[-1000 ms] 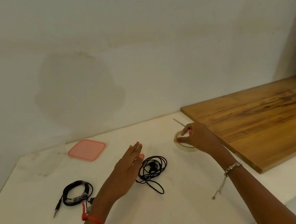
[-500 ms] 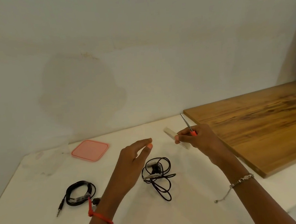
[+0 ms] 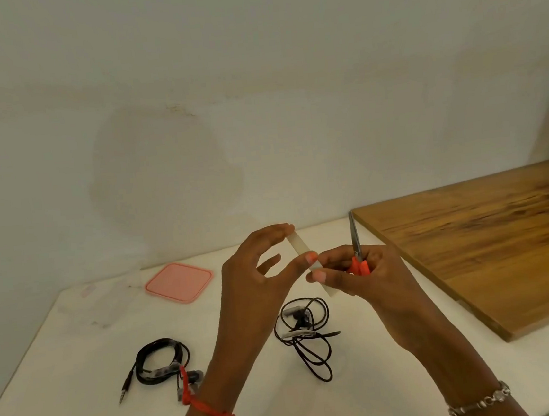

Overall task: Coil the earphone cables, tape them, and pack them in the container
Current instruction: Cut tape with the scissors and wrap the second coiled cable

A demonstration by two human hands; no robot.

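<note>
Right hand [image 3: 370, 275] grips scissors [image 3: 357, 250] and tape roll [image 3: 308, 261] above the loose earphone coil [image 3: 306, 330]; left hand [image 3: 259, 276] pinches the tape end, which may fold onto itself.

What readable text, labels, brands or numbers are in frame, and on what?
None readable in the head view.
Pink lid: plain, no print visible.
Scissors in the right hand: no marking visible on blades or orange handles.
Tape strip held with the left hand: blank.
Both earphone coils: any print too small to tell.
</note>
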